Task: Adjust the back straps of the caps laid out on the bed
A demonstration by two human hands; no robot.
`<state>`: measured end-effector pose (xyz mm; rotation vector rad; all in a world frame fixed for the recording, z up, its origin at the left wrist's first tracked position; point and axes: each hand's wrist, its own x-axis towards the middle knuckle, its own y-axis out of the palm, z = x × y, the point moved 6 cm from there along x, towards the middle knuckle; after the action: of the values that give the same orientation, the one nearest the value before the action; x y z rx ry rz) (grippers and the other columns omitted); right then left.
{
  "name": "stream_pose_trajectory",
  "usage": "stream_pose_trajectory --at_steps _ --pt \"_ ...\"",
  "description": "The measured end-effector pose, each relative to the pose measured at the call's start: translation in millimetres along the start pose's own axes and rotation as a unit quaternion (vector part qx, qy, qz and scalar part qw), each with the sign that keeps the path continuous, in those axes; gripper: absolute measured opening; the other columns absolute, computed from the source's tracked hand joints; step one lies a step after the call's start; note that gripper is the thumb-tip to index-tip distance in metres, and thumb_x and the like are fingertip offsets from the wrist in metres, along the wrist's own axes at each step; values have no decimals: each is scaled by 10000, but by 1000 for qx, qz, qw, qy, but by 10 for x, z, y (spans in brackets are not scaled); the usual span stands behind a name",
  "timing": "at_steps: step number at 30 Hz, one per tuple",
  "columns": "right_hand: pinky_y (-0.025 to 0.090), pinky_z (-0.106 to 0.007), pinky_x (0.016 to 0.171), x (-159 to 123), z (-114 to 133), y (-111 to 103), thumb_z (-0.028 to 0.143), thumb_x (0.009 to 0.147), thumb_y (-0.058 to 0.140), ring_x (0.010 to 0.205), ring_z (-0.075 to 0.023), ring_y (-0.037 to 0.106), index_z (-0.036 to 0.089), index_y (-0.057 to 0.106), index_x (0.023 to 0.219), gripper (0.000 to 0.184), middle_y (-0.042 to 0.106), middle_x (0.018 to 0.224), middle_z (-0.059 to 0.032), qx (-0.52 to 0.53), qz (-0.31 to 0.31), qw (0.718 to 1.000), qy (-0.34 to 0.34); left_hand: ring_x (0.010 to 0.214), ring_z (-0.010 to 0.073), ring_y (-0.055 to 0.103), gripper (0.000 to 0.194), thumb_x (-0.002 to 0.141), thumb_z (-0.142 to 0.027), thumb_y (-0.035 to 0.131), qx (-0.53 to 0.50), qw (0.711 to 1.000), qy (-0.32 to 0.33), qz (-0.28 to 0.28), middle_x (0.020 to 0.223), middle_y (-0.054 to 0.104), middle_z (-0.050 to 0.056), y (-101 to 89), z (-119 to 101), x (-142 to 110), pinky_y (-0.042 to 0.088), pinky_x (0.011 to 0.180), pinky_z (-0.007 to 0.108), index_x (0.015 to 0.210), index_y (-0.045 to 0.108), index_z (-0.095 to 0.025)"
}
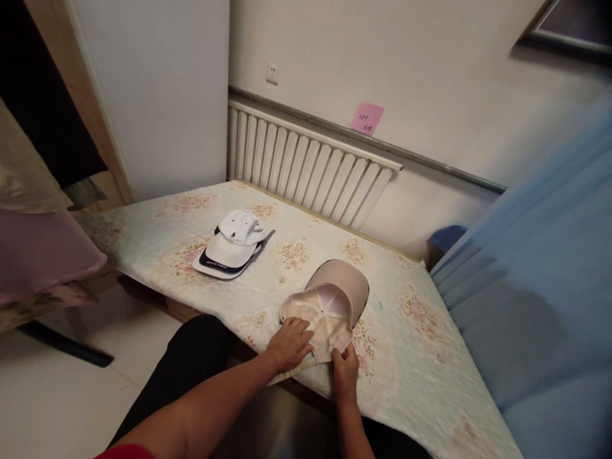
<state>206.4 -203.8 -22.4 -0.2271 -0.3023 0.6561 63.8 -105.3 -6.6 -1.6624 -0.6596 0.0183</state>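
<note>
A beige baseball cap (301,305) lies upside down near the front edge of the bed-like surface, its inside facing me and its brim pointing away. My left hand (289,344) rests on the cap's near left part, fingers spread loosely over the cloth. At the near right rim, my right hand (345,370) pinches the edge between thumb and fingers. Farther left sits a stack of caps, a white cap (239,226) on top and a dark-and-white brim (215,266) showing beneath it.
A floral cover (415,370) spreads over the surface. Behind it stand a white radiator (306,166) and a wall with a pink note (367,118). A blue curtain (540,287) hangs at the right. Clothes (48,95) hang at the left. My knee (201,344) touches the near side.
</note>
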Motion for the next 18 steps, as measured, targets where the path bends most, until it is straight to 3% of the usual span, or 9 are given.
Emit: stream_pose_trajectory --at_steps 4,11,18 --pt "446 -288 647 3 -9 23 310 685 498 700 -193 567 172 601 861 246 668 777 -24 3 5 1000 -5 1102 245 458 316 848 -403 575 -6 1000 7 -11 1184 551 73 -14 0 -25 293 1009 402 1093 574 -204" --pt "389 -260 562 -9 12 16 365 732 509 581 -157 482 196 557 761 178 552 591 40 -1 -7 1000 -14 1004 231 462 260 834 -385 602 4 1000 5 -7 1039 561 51 16 11 -30 338 951 386 1018 569 -205" --pt "388 -252 596 -14 2 46 406 772 507 625 -150 494 193 541 792 216 568 649 34 -1 -7 1000 -20 988 236 440 227 840 -375 592 14 1000 -15 -9 1007 529 54 32 13 -14 355 907 392 979 555 -199"
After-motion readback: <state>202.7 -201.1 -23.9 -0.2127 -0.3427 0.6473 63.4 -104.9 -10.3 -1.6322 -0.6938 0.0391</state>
